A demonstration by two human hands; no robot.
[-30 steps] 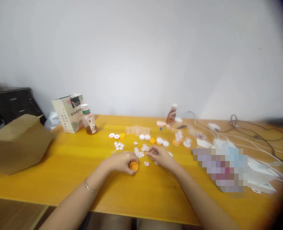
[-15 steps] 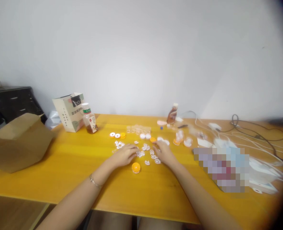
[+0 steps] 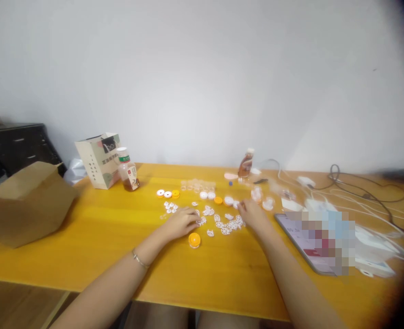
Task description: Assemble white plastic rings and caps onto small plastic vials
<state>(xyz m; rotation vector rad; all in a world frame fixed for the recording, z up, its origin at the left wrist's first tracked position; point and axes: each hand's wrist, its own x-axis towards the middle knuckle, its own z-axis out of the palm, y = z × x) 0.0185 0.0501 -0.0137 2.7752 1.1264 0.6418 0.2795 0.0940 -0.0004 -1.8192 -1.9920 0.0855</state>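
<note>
My left hand [image 3: 184, 222] lies low over the table with its fingers bent and close together, fingertips at some small white openwork pieces [image 3: 201, 221]. Whatever may be under those fingers is hidden. Farther right, my right hand [image 3: 254, 215] has its fingertips closed at the edge of a white round part [image 3: 236, 204]. More white openwork pieces [image 3: 234, 224] lie scattered between the hands. In front of them sits an orange round part with a pale base [image 3: 194, 240]. An orange disc [image 3: 218, 200] and a white disc [image 3: 228, 201] stand in the row behind.
Small white pieces [image 3: 170, 207] and clear cups [image 3: 197, 185] lie farther back. A juice bottle [image 3: 128, 171], paper bag [image 3: 101, 162] and brown bag [image 3: 25, 205] stand left. Right are a brown bottle [image 3: 246, 164], a phone [image 3: 301, 246] and cables [image 3: 369, 196].
My right hand has moved right, from beside the orange disc to the white round part, uncovering more openwork pieces. My left hand has barely shifted.
</note>
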